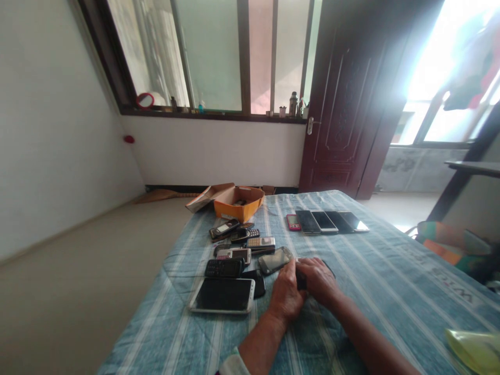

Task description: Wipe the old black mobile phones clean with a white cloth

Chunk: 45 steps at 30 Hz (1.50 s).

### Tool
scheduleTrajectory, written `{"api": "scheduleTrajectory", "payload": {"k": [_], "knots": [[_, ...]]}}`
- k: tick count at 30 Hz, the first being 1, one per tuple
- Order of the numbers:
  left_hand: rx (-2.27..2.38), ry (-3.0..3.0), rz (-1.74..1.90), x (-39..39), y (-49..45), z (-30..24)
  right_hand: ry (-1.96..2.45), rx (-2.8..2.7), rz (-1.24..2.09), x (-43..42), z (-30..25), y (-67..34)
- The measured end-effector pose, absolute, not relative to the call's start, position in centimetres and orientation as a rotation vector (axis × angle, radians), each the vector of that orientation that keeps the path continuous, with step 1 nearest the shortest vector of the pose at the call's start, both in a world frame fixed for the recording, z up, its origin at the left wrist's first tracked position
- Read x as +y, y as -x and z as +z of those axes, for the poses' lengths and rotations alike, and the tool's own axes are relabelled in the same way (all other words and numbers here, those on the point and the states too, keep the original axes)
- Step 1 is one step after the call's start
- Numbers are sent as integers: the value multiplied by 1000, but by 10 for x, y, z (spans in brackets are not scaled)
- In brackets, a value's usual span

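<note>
My left hand (285, 292) and my right hand (319, 280) meet over a small dark phone (301, 280) lying on the blue striped cloth (390, 281). Both hands close around that phone, and most of it is hidden between them. Just left of my left hand lies a pile of several phones, among them a large white-edged smartphone (222, 295), a black keypad phone (224, 267) and a dark smartphone (275, 260). Farther back a neat row of smartphones (332, 221) starts with a pink phone (292, 222).
An open orange cardboard box (238, 202) stands at the far edge of the table. A dark wooden door (347, 104) and a window sill with bottles are behind. A yellow-green thing (476, 349) lies at the near right. Bare floor lies to the left.
</note>
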State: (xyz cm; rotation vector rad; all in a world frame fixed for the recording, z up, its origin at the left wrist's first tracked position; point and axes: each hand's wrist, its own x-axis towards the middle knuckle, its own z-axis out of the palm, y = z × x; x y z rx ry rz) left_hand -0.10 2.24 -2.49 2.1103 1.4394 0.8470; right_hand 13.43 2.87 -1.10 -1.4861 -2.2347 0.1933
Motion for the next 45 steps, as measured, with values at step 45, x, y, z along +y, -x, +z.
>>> {"api": "scheduleTrajectory", "payload": {"k": [45], "knots": [[1405, -2154, 933, 27, 2, -37, 1872, -2083, -39, 25, -19, -157]]}}
